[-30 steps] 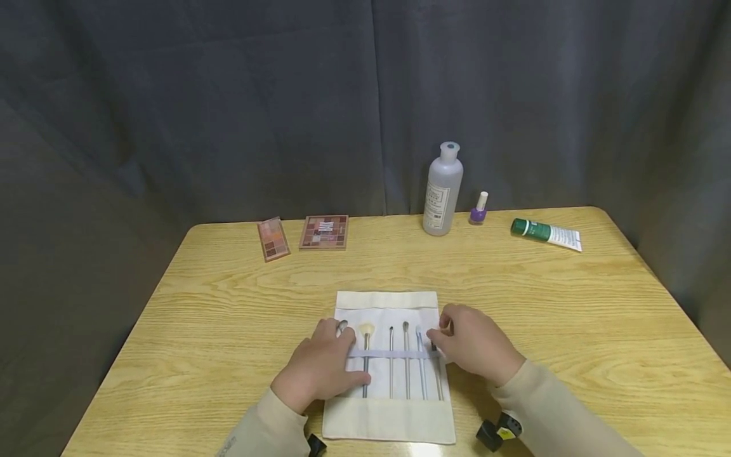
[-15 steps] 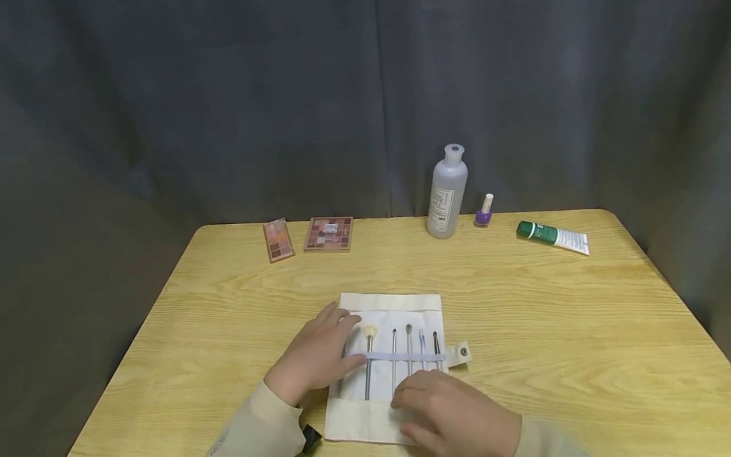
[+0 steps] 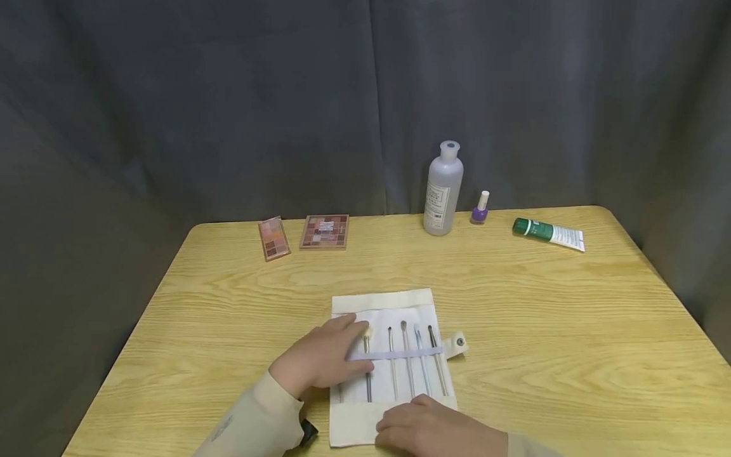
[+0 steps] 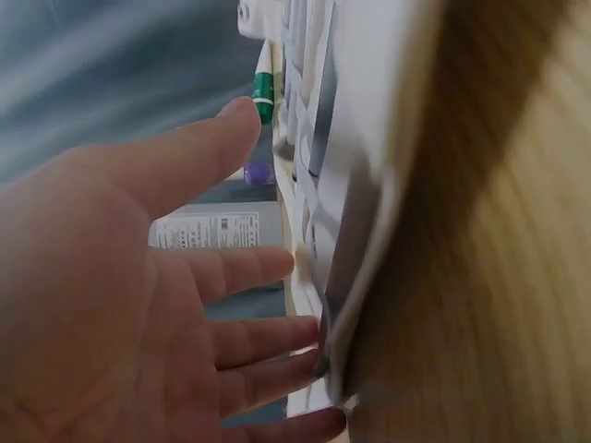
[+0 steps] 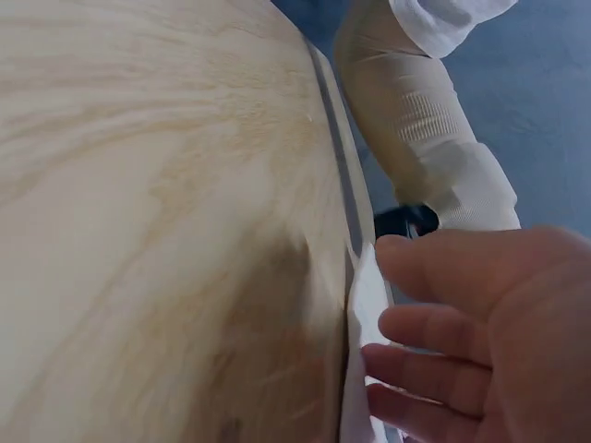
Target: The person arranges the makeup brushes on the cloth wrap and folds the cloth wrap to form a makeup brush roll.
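A cream fabric brush roll [image 3: 355,422] lies unrolled on the table, several makeup brushes tucked under its pale lilac elastic band [image 3: 402,354]. My left hand [image 3: 322,352] spreads over the roll's left side and partly covers the fan brush [image 3: 368,384]. In the left wrist view its fingers [image 4: 249,272] look straight, with their tips at the cloth. My right hand [image 3: 440,428] rests at the roll's lower right edge, fingers loosely bent. The right wrist view has its fingers [image 5: 425,374] touching the white cloth edge. A snap tab [image 3: 456,344] sticks out on the right.
Along the back of the table [image 3: 228,304] lie two eyeshadow palettes [image 3: 274,239]. A clear bottle [image 3: 443,190] and a purple nail polish bottle [image 3: 480,209] stand right of them. A green and white tube [image 3: 548,233] lies farther right. Dark curtains surround the table.
My right hand has left the roll's right edge and come down to its lower edge, uncovering the snap tab. The roll has turned slightly. My left hand stays on the left side.
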The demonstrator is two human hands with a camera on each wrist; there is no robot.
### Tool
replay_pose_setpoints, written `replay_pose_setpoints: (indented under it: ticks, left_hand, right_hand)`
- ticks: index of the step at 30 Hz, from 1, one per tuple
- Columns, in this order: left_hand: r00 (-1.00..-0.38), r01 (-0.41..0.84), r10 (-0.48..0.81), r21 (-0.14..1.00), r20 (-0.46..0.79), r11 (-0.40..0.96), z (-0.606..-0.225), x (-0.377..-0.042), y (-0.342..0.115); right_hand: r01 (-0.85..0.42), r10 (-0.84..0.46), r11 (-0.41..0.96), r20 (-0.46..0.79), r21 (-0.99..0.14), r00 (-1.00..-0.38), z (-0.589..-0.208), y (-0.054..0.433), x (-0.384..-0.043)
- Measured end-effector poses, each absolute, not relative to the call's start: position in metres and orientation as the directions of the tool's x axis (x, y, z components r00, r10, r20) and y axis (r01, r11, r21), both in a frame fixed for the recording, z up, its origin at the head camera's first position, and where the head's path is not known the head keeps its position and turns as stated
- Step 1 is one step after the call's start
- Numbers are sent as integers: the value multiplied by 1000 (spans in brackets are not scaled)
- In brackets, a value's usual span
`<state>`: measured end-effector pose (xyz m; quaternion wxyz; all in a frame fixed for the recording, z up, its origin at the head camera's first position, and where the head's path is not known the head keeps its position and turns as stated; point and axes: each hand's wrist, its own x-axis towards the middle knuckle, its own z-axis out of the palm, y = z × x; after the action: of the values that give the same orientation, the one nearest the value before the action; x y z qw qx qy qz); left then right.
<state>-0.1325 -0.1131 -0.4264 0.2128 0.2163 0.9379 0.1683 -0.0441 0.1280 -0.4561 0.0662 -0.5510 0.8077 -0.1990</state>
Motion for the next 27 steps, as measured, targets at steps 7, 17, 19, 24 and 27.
replay_pose_setpoints:
  ticks: [7,17,19,24,27]
  left_hand:
    - [-806,460,544,329,-235,825,-424,-115,-117]
    - [-751,557,624,300,-214,774,-423,-86,-122]
    - [-731,573,644,310,-224,758,-423,-82,-121]
    - [-660,652,725,330,-196,683,-423,-72,-116]
    - [-608,716,782,329,-139,615,-424,-68,-113]
  right_hand:
    - [-755,-848,432,64,-494,-527,-450,152,-44]
    - [-565,-652,666,-14,-487,-758,-440,198,-51]
    - [-569,-625,695,21,-438,-780,-441,205,-53]
    - [-531,-568,759,16,-376,-823,-440,218,-58]
    - [-511,-550,782,-11,-358,-835,-438,223,-59]
